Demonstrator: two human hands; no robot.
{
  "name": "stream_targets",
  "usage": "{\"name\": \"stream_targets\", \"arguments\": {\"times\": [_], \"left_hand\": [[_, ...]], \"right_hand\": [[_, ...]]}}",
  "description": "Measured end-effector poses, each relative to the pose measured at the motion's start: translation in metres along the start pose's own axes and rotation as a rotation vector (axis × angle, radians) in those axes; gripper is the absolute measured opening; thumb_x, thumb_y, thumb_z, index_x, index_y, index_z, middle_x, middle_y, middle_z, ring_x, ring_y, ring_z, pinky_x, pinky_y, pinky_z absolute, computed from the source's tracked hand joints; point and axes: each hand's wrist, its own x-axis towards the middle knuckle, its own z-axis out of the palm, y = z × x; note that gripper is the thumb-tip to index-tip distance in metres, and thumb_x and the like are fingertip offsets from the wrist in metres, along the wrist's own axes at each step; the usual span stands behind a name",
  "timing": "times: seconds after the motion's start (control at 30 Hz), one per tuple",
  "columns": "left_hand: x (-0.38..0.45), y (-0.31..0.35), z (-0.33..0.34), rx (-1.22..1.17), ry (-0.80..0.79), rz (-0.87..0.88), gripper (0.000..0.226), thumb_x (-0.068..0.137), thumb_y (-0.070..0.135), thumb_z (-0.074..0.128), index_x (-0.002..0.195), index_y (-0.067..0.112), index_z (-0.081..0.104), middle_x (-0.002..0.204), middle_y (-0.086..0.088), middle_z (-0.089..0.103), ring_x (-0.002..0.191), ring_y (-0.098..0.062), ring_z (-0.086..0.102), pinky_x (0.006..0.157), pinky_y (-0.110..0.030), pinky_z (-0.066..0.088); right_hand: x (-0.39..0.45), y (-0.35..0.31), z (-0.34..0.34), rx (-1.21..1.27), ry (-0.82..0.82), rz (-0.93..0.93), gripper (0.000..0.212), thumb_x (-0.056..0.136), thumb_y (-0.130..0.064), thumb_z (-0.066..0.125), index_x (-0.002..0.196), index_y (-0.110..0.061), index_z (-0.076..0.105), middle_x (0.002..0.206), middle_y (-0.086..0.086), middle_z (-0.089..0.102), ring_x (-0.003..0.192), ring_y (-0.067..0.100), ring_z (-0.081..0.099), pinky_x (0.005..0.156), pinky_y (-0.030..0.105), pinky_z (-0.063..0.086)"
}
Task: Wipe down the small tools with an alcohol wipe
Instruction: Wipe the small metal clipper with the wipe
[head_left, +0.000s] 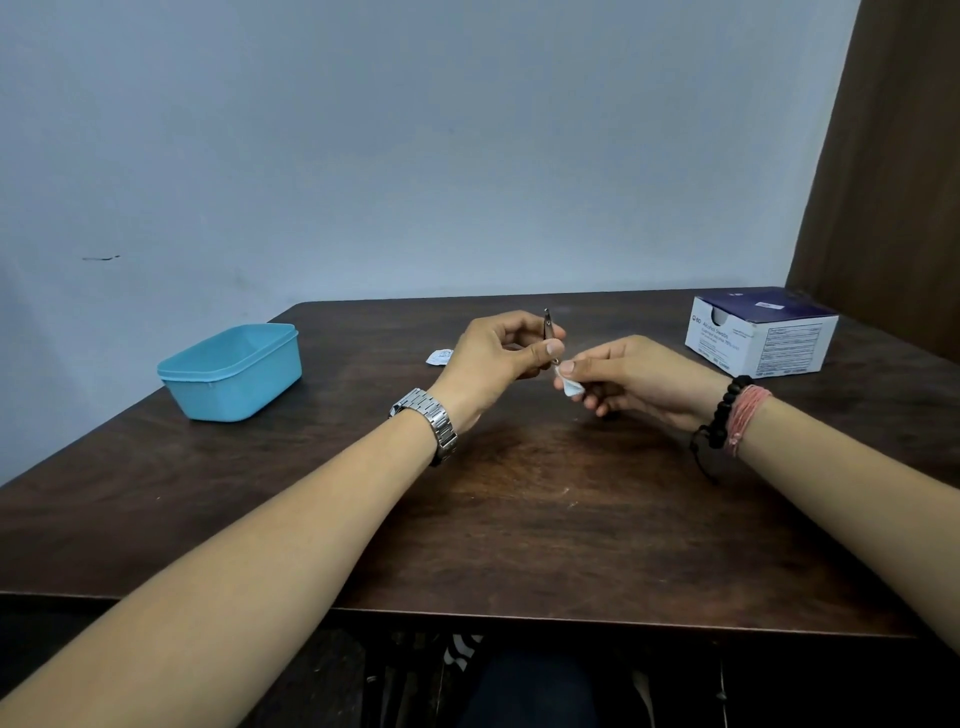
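Turquoise plastic tub (231, 371): open-topped, on the counter's (519, 493) left side, well apart from both hands.
Torn wipe sachet (439, 357): flat on the counter beyond the left hand; its print is too small to read.
Left hand (498, 353): fingers pinch a slim metal tool (549, 331), tip up, above the counter.
Right hand (631, 376): pinches a folded white alcohol wipe (567, 383) against the tool's lower end.
Box (759, 332): white and navy, reads "BD Alcohol Swabs", far right.
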Motion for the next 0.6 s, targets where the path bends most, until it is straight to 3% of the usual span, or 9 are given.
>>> {"name": "stream_targets", "arguments": {"times": [0.1,0.17,0.37,0.6], "left_hand": [[-0.0022,-0.0005,0.0011,-0.028,-0.115,-0.032,0.011,0.087,0.008,0.068,0.096,0.014,0.069,0.082,-0.010,0.068,0.070,-0.012,0.063,0.079,-0.030,0.055],[-0.0027,-0.0004,0.0016,-0.048,-0.128,-0.034,0.011,0.087,0.007,0.068,0.095,0.015,0.069,0.081,-0.009,0.068,0.070,-0.012,0.064,0.082,-0.031,0.055],[-0.0009,0.0020,-0.0001,-0.080,0.007,-0.025,0.008,0.088,0.009,0.068,0.093,0.015,0.068,0.079,-0.002,0.065,0.068,-0.005,0.059,0.069,-0.016,0.051],[0.0023,-0.0017,-0.0045,-0.217,0.120,-0.089,0.010,0.091,0.009,0.064,0.099,0.014,0.068,0.082,0.000,0.065,0.067,-0.007,0.060,0.067,-0.019,0.053]], "right_hand": [[-0.0007,0.0019,0.0011,-0.005,-0.009,-0.008,0.014,0.090,-0.017,0.064,0.086,-0.007,0.073,0.068,0.000,0.066,0.057,0.008,0.053,0.055,0.018,0.044],[-0.0005,0.0024,0.0014,0.005,-0.010,-0.015,0.013,0.090,-0.016,0.064,0.087,-0.008,0.073,0.068,-0.001,0.067,0.058,0.007,0.053,0.055,0.017,0.044],[0.0004,-0.0013,-0.0016,0.022,-0.014,-0.013,0.015,0.090,-0.020,0.063,0.089,-0.008,0.073,0.066,-0.003,0.065,0.058,0.007,0.053,0.056,0.018,0.043],[0.0016,0.0016,-0.0042,0.028,0.002,-0.018,0.015,0.090,-0.018,0.063,0.090,-0.007,0.073,0.070,-0.001,0.067,0.057,0.006,0.053,0.055,0.017,0.044]]}}
